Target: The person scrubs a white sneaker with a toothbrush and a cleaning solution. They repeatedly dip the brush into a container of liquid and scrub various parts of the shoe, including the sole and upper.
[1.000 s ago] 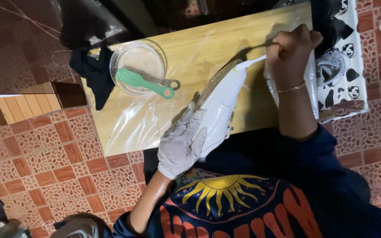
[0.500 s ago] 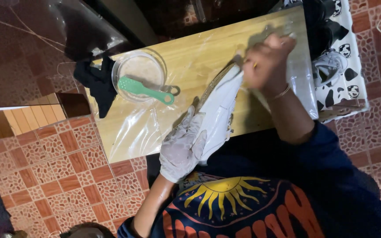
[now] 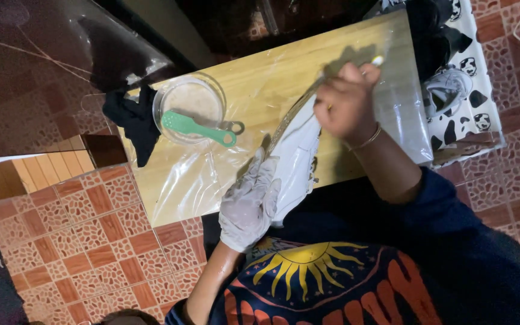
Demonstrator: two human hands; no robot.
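Right hand (image 3: 345, 103), closed on a small brush (image 3: 375, 61), has slid up the white shoe (image 3: 296, 159) toward the toe. Gloved left hand (image 3: 251, 204) still grips the heel.

The left hand (image 3: 250, 207), in a pale glove, is cupped with fingers curled in a grip, forearm bare. The right hand (image 3: 345, 103) is bare, fingers pinched closed, wrist bent, arm in a dark sleeve.

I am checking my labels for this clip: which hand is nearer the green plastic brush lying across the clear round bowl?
Left. The gloved left hand grips the white shoe just below the green plastic brush; the bare right hand works farther off at the shoe's toe end.
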